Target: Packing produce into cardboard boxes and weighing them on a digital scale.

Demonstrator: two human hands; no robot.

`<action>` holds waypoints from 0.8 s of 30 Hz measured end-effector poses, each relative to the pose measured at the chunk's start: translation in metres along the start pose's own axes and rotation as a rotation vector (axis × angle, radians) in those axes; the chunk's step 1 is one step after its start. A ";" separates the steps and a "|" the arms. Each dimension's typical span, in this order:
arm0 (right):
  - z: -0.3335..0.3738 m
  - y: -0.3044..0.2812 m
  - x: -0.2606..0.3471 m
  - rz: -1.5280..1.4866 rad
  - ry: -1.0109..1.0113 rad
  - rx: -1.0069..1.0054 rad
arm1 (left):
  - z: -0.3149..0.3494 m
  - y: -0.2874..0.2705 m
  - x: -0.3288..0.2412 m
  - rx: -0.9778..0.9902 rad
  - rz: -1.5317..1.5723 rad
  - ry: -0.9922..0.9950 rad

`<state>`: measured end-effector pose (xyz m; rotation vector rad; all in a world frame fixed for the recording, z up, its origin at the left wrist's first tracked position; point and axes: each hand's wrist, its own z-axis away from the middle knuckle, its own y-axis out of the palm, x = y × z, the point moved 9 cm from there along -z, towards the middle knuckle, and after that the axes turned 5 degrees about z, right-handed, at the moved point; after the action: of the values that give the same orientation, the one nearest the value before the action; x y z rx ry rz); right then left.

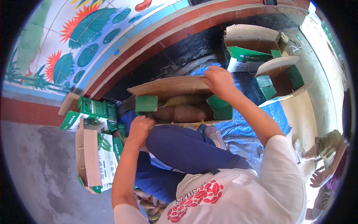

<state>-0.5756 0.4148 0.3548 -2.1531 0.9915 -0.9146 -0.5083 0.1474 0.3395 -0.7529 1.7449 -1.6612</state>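
An open cardboard box (179,122) stands in front of my knees, its tall far flap (169,86) raised and green end flaps at both sides. Inside lie several large, long vegetables, brownish (181,112) and yellow-green (186,99); their exact kind is unclear. My right hand (219,79) is closed on the far flap's right end. At the near left corner my left hand (141,127) is closed on the box's edge, its fingertips partly hidden.
Open green-and-white boxes stand at my left (97,156) and far right (250,56), with another box (278,84) nearer. Blue sheeting (274,115) lies under the box. Loose vegetables (151,204) lie below my left arm. Another person's hand (321,177) shows at right.
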 end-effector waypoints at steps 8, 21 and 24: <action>0.110 -0.076 -0.072 0.246 0.358 0.112 | -0.088 0.056 -0.019 -0.128 0.149 0.417; 0.165 -0.144 -0.163 0.594 0.439 0.080 | -0.007 0.003 0.035 -0.192 0.452 -0.307; 0.188 -0.156 -0.187 0.529 0.401 0.168 | 0.028 0.004 0.045 -0.221 0.512 -0.447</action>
<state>-0.4584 0.6932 0.2962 -1.4781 1.5224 -1.1254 -0.5169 0.0955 0.3326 -0.6409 1.6287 -0.8924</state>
